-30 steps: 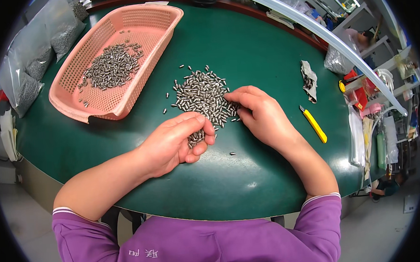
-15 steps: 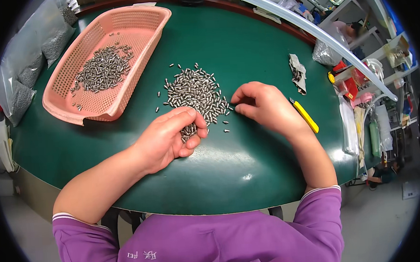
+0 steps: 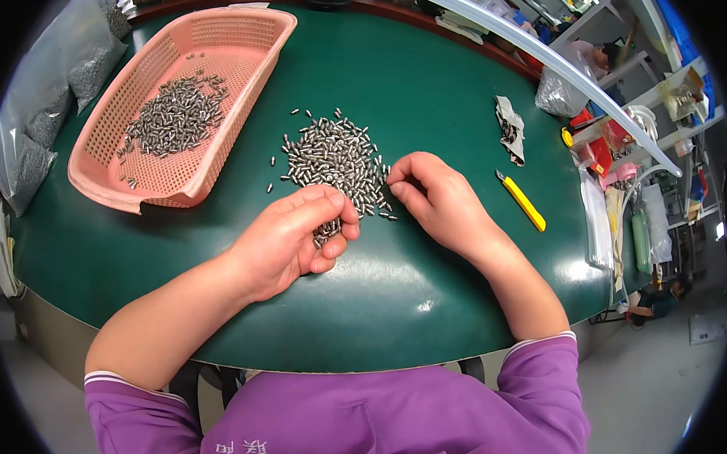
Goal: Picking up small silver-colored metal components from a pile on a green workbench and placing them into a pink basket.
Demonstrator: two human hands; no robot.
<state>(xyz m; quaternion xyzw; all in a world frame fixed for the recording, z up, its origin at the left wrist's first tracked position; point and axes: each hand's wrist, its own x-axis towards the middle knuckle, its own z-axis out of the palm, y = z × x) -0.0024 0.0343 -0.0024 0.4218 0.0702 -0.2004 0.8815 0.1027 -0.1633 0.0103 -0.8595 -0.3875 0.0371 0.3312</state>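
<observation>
A heap of small, shiny, bullet-shaped metal pieces [image 3: 332, 155] lies on the green tabletop. My left hand [image 3: 279, 243] is curled at the heap's near side, palm inward, with several of the pieces showing between thumb and fingers. Part of what it holds is hidden by the fingers. At the right edge of the heap is my right hand [image 3: 437, 198], its fingers bent and thumb and index a little apart. Its fingertips are beside the outermost pieces, and I see nothing held between them. A few loose pieces lie around the heap.
A pink plastic basket [image 3: 248, 90] with more metal pieces stands at the left. Bags of small parts [image 3: 28, 160] line the far left edge. To the right lie a yellow utility knife [image 3: 525, 206] and a crumpled grey-white scrap [image 3: 509, 131]. A white lamp bar [image 3: 551, 52] crosses the upper right.
My right hand has moved left, closer to the heap, and the loose pieces there now sit nearer to it. My left hand has stayed almost in place.
</observation>
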